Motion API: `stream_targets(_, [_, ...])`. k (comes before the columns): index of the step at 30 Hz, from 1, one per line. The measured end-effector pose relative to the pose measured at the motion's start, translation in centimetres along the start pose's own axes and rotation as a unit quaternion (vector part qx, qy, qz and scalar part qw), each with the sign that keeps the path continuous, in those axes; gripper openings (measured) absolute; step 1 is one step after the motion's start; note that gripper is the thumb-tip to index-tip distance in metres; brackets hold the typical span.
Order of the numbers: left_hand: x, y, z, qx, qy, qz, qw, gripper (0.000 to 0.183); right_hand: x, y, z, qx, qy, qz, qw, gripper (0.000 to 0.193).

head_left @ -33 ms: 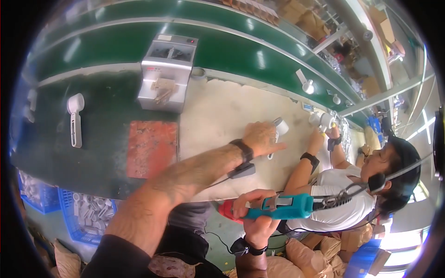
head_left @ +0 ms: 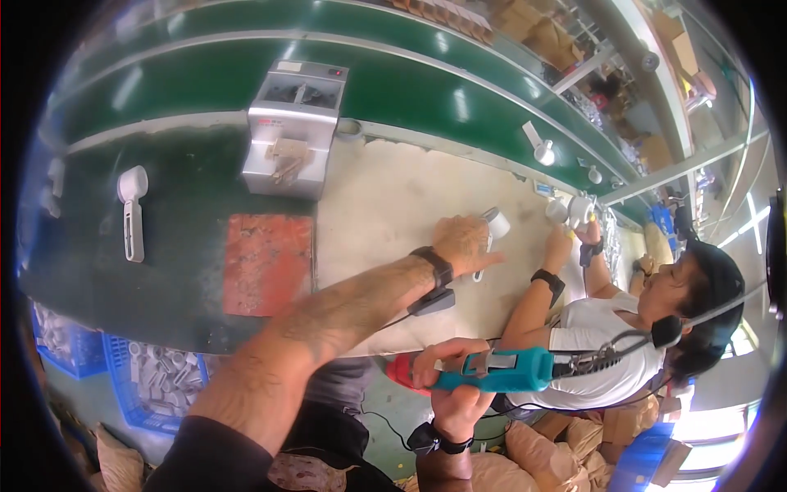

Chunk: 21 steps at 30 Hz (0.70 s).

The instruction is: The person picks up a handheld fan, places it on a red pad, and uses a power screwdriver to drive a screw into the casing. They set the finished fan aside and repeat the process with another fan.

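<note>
My left hand (head_left: 461, 244) reaches over the pale part of the bench, closed over the handle of a white scoop (head_left: 496, 223). The round cup shows past my fingers and the handle's tip below them; the middle is hidden. Nearer my body, my right hand (head_left: 449, 373) grips a teal power screwdriver (head_left: 504, 369) with a red end. Its long axis lies sideways, off the bench's front edge, and a coiled cord runs from its right end. A second white scoop (head_left: 132, 213) with a slotted handle lies on the dark green mat at the left.
A silver machine (head_left: 291, 131) stands at the bench's back, with a worn red pad (head_left: 269, 264) before it. Blue crates (head_left: 123, 385) of white parts sit below left. At right, a co-worker (head_left: 611, 348) handles a white part. A green conveyor (head_left: 402, 86) runs behind.
The co-worker's hands and the white part in them have shifted slightly upward. My hands, the scoop and the screwdriver are almost in the same places.
</note>
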<state>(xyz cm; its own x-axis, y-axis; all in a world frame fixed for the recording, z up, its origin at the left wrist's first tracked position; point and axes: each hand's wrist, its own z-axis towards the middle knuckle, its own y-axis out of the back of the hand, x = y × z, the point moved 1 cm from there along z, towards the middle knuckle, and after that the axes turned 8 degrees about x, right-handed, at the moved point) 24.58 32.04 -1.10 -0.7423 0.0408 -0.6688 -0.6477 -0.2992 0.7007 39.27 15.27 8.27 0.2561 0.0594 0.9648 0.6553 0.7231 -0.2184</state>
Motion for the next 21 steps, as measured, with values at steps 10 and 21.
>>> stream_targets(10, [2.7,9.4,-9.7,-0.04,-0.045,-0.021,0.998,0.022,-1.7,0.3,0.6,-0.06,0.005,-0.078,0.995,0.086])
stream_targets(21, [7.0,19.8,-23.4,-0.059,-0.085,0.063,0.993,0.029,-6.4,-5.2,8.7,0.005,0.048,-0.105,0.993,0.079])
